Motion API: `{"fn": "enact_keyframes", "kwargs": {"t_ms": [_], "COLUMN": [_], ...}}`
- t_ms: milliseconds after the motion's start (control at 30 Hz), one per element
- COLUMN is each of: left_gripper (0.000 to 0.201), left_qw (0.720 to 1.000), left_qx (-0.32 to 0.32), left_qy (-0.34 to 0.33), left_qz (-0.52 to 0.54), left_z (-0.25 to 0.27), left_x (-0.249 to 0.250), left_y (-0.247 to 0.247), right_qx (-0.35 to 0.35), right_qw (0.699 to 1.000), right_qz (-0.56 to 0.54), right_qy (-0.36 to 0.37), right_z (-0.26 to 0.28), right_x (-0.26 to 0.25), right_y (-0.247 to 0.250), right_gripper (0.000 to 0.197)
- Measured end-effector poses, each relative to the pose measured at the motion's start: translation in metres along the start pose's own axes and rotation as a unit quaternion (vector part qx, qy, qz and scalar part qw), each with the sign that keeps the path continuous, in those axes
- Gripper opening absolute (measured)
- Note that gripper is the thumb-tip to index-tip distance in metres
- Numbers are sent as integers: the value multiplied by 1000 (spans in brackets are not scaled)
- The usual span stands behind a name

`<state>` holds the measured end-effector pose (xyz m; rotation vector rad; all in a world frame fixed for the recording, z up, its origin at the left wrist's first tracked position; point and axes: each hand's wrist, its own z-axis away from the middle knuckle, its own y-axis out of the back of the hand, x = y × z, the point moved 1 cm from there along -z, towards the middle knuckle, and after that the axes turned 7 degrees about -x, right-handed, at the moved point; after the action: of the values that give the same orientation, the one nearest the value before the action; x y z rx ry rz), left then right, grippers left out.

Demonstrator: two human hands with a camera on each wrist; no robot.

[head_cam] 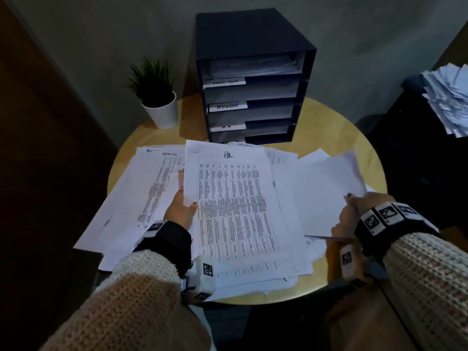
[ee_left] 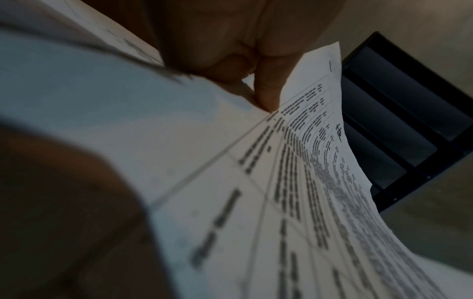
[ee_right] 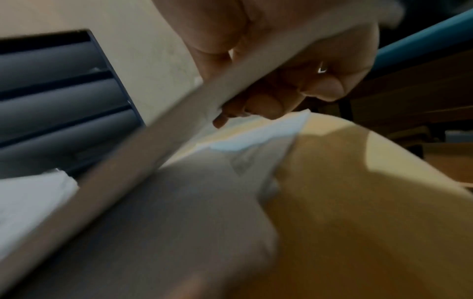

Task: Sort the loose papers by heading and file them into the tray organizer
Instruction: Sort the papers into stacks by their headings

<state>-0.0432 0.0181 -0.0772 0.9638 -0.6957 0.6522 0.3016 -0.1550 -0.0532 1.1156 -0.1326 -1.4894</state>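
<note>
A printed sheet headed HR [head_cam: 233, 198] [ee_left: 307, 182] is held up over the pile by my left hand [head_cam: 181, 211] [ee_left: 256, 66], thumb on top at its left edge. My right hand [head_cam: 350, 214] [ee_right: 276, 81] pinches a blank-looking sheet [head_cam: 326, 188] [ee_right: 158, 145] at its right edge, lifted off the table. Loose papers headed ADMIN [head_cam: 154, 178] lie spread at the left. The dark tray organizer [head_cam: 253, 79] [ee_left: 399, 125] [ee_right: 56, 97] stands at the back of the round table, with labelled shelves, one reading ADMIN; papers lie in its top shelf.
A small potted plant [head_cam: 157, 97] in a white pot stands left of the organizer. The round yellow table [head_cam: 336, 133] shows bare wood at the right and back. A second heap of papers [head_cam: 450, 97] sits on dark furniture at the far right.
</note>
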Motion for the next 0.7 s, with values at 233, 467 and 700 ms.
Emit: {"fn": "enact_keyframes", "kwargs": {"t_ms": [233,467,700], "left_gripper": [47,48,55], "left_qw": [1000,999,999], "left_qx": [30,41,27], "left_qy": [-1,11,30], "left_qz": [5,16,-14], "left_z": [3,5,2], "left_x": [-3,-5,-6], "left_y": [-3,2,5], "right_qx": [218,323,136], "right_qw": [965,928,990], "right_qz": [-101,-73,-20], "right_qy": [106,170,29], "right_z": [27,64,35], "right_x": [-59,-89,-40], "right_y": [46,93,73], "right_gripper": [28,33,36]}}
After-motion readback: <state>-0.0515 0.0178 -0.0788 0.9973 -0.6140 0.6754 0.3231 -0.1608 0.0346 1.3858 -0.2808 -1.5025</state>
